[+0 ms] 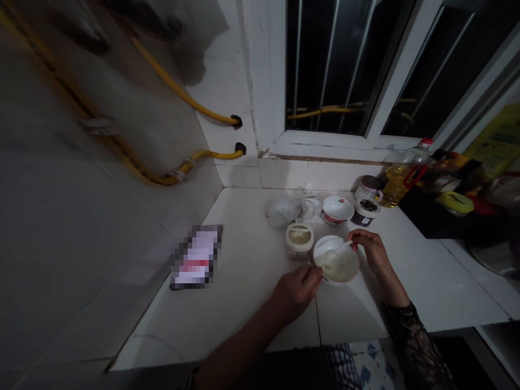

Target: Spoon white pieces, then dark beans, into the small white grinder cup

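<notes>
A white bowl (336,276) with pale contents stands on the counter in front of me. My left hand (298,290) pinches its near left rim. Above the far right rim, my right hand (369,246) is closed on the handle of a white spoon (343,247), whose lower end dips into the bowl. Just left of the bowl sits a square jar (299,250) with a pale lid, also close to my left hand. What exactly fills the bowl is too dim to tell.
Behind are a second white bowl (337,208), a clear glass vessel (280,211) and a dark-filled jar (365,212). An oil bottle (394,184) stands at the back right. A blurred-out phone-like object (197,257) lies left. Yellow pipes (162,176) run along the wall.
</notes>
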The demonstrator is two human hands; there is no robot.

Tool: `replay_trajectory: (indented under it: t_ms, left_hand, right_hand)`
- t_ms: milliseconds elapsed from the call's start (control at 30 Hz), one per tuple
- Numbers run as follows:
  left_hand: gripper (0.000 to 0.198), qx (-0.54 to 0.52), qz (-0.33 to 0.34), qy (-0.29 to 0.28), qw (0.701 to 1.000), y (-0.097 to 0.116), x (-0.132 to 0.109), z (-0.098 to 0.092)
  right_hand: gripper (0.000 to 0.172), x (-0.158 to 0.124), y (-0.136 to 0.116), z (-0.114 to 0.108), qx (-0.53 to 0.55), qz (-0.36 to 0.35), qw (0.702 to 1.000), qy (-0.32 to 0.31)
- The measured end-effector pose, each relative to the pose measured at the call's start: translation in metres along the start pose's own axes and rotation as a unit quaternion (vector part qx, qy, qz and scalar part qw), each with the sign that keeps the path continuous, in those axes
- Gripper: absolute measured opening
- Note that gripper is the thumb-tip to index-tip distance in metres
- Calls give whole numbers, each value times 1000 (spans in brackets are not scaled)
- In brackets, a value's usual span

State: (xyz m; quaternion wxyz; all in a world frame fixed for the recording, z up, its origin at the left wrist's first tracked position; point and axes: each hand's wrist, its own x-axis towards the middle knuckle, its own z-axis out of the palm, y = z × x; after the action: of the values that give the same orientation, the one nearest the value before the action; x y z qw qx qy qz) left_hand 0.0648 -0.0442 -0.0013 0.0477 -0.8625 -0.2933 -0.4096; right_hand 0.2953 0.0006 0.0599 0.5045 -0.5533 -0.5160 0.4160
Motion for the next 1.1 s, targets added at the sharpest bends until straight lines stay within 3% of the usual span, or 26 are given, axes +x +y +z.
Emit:
replay_trajectory:
  t_ms: [400, 700, 900, 1100]
  left_hand:
    - [29, 9, 56, -1, 998, 4, -14, 5]
    - [27, 20, 51, 6, 998, 4, -9, -6]
    - [19, 35, -23, 70, 997, -3, -2, -15]
    - [19, 5, -160, 149, 976, -18, 1, -23]
  right_hand:
    - [12, -4, 3, 2, 6, -16, 1000, 24]
    - [13, -9, 1, 2, -11, -31, 999, 31]
    - [14, -10, 1, 2, -15, -42, 998, 34]
    - [12, -9, 1, 3, 12, -27, 999, 35]
